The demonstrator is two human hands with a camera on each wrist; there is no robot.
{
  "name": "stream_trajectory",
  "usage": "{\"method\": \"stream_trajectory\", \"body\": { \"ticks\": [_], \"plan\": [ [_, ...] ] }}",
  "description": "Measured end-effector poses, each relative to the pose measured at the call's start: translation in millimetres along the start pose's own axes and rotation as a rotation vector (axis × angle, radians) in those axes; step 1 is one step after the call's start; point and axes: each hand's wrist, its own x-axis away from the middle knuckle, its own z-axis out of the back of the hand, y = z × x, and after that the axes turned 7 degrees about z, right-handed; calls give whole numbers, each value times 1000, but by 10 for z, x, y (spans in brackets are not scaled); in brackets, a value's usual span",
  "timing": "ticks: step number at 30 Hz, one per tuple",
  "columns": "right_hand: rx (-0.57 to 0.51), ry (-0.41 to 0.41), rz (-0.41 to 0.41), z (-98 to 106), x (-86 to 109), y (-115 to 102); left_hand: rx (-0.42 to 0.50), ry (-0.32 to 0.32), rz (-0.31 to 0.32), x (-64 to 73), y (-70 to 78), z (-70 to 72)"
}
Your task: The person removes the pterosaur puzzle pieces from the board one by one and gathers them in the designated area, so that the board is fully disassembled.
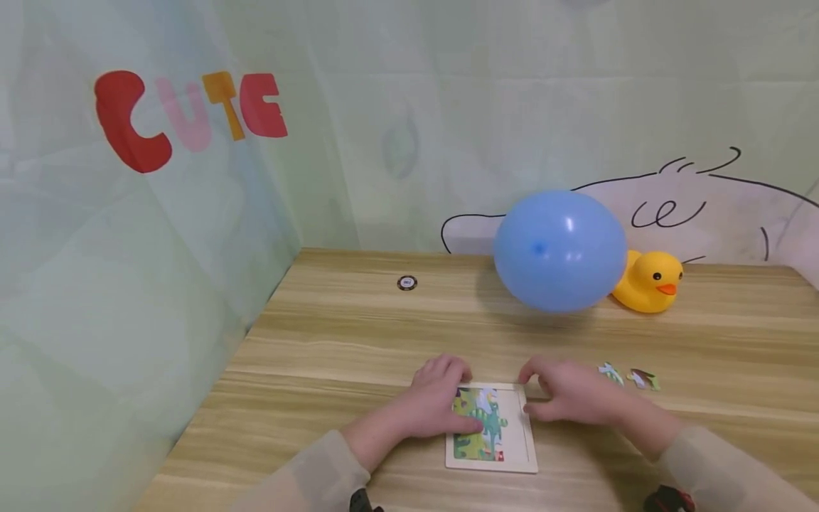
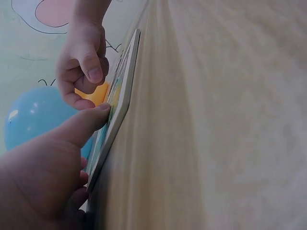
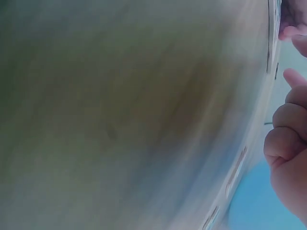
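A small jigsaw puzzle in a pale frame (image 1: 517, 427) lies on the wooden table, its picture a green dinosaur, with a bare strip along the right side. My left hand (image 1: 435, 402) holds the frame at its left part, thumb on the picture and the other fingers by the far left edge. At the right edge is my right hand (image 1: 572, 391), index finger and thumb apart with nothing visible between them; its other fingers curl in the left wrist view. To its right lie two loose pieces, a light one (image 1: 611, 373) and a brown-and-green one (image 1: 643, 380).
Behind the hands, a blue balloon (image 1: 559, 252) overlaps a yellow rubber duck (image 1: 651, 281) in the head view. A round black-and-white chip (image 1: 407, 283) lies near the table's back edge. Printed cloth (image 1: 358, 142) hangs along the back and left.
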Motion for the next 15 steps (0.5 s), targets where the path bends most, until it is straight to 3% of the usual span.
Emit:
{"method": "stream_trajectory", "body": {
  "ticks": [6,15],
  "plan": [
    [-43,-63,1,-63,-85,-69,2,-4,-11,-12,-15,-10],
    [-27,-72,39,-105,-131,-109,19,-10,-25,-12,-27,-7]
  ]
}}
